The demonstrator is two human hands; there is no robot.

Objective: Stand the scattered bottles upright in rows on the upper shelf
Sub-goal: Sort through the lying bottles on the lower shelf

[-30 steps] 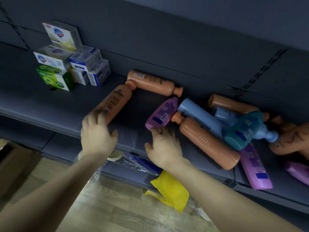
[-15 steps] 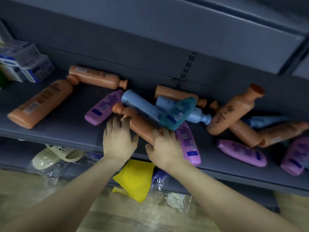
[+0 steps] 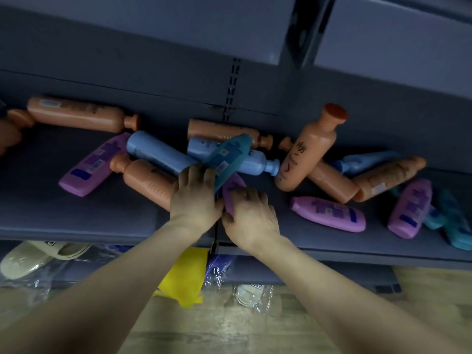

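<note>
Two hands on the heap of lying bottles at the middle of the shelf (image 3: 76, 221).
The right hand (image 3: 251, 215) curls over a purple bottle (image 3: 231, 186), thumb on its near side, fingers across its top. The left hand (image 3: 195, 198), just beside it, lays close-set, lightly bent fingers where an orange bottle (image 3: 149, 181) meets a teal bottle (image 3: 227, 157); whether it grips, I cannot tell. The teal bottle lies across two blue bottles (image 3: 158, 154). Further right a marked orange bottle (image 3: 309, 152) leans tilted on others. Below the shelf sit a pale slipper (image 3: 30, 256) and a yellow bag (image 3: 186, 274).
</note>
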